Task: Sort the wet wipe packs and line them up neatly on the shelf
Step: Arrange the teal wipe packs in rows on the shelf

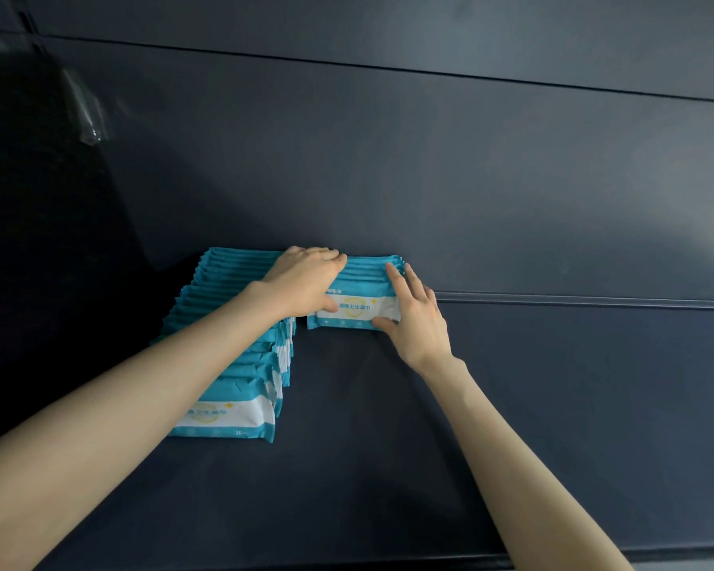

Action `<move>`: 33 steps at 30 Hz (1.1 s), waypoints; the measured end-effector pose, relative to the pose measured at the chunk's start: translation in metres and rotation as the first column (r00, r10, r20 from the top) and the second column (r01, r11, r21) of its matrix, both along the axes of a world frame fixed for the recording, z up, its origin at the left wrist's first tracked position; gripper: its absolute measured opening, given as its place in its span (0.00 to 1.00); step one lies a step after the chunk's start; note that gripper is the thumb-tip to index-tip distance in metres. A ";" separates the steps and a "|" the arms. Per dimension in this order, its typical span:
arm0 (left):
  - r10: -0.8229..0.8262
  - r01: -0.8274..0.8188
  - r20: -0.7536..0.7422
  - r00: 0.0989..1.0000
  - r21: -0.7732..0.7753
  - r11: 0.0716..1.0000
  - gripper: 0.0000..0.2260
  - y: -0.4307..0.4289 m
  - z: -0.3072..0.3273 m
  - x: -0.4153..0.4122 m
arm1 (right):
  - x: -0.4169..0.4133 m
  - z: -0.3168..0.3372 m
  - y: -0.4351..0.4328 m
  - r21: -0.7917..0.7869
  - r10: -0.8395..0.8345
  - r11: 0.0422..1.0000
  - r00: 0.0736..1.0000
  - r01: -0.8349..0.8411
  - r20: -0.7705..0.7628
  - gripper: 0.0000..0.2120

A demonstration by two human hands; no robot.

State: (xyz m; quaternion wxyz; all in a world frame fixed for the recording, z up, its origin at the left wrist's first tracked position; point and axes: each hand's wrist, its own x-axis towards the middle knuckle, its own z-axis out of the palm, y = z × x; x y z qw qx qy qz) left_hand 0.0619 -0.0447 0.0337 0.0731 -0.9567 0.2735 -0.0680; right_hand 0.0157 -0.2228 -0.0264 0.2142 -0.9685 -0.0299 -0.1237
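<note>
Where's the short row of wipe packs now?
Head view: the short row stands at the back of the shelf, just right of the long row, gripped by the left hand, the right hand pressing its right end.

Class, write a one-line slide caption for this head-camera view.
Left hand grips and right hand touches a short row of wet wipe packs beside a longer row on a dark shelf.
</note>
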 end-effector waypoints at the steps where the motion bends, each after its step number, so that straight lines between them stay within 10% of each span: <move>1: 0.002 -0.003 0.015 1.000 0.019 1.000 0.33 -0.001 0.000 0.000 | 0.002 0.001 0.000 -0.011 -0.002 1.000 1.000 0.002 0.000 0.38; 10: 0.061 -0.058 -0.041 0.997 0.069 0.996 0.34 -0.005 0.006 -0.008 | -0.001 0.011 0.004 -0.091 -0.033 0.995 0.999 0.029 -0.041 0.37; 16: 0.006 -0.002 0.023 1.000 -0.181 0.983 0.27 -0.020 0.025 -0.043 | -0.044 0.042 -0.011 0.042 -0.081 0.996 0.989 0.076 0.127 0.23; 24: -0.178 0.277 0.222 0.959 -0.583 0.764 0.17 -0.084 0.020 -0.132 | -0.165 0.035 -0.068 0.167 -0.264 0.961 0.916 0.222 0.302 0.15; 33: -0.385 0.333 0.103 0.917 -0.729 0.598 0.16 -0.180 -0.051 -0.300 | -0.370 -0.026 -0.156 0.155 -0.458 0.889 0.857 0.432 0.236 0.13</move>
